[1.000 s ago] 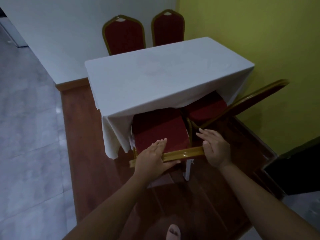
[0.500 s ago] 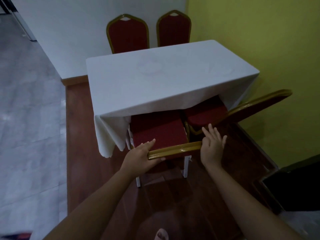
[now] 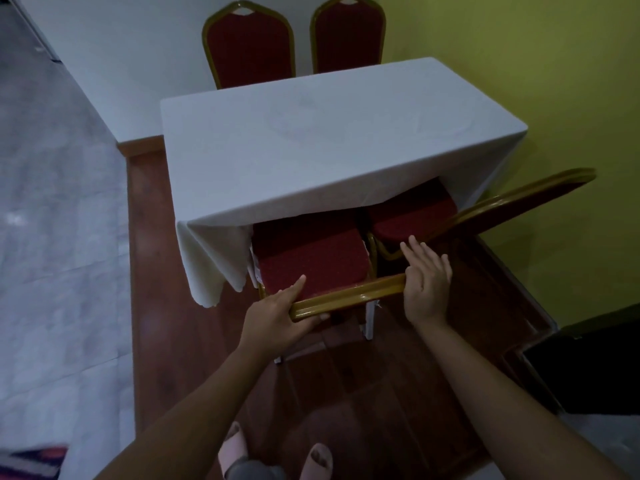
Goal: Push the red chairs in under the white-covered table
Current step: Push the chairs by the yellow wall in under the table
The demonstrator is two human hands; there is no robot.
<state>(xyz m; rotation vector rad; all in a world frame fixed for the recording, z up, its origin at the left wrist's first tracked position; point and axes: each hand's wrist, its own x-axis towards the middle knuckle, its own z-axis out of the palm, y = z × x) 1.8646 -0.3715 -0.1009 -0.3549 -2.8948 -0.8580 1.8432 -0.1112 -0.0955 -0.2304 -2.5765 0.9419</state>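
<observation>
A table under a white cloth [image 3: 329, 147] stands on a wooden floor. Directly below me is a red chair [image 3: 311, 258] with a gold frame, its seat partly under the near table edge. My left hand [image 3: 277, 317] grips the left end of its gold backrest top. Flat against the rail's right end rests my right hand [image 3: 426, 282], fingers extended. A second red chair [image 3: 415, 216] sits to the right, its seat partly under the cloth and its backrest slanting off right. Two more red chairs [image 3: 249, 46] [image 3: 348, 36] stand at the far side.
A yellow-green wall [image 3: 519, 64] runs close along the right of the table. A white low wall [image 3: 121, 64] lies behind and left. Grey tile floor [image 3: 52, 237] spreads left of the wood platform. A dark object [image 3: 588, 368] sits at lower right. My slippered feet [image 3: 277, 459] show below.
The near chair's seat has slid a little further under the cloth. My right hand lifted off the backrest rail, then returned flat against its right end. My left hand stayed on the rail.
</observation>
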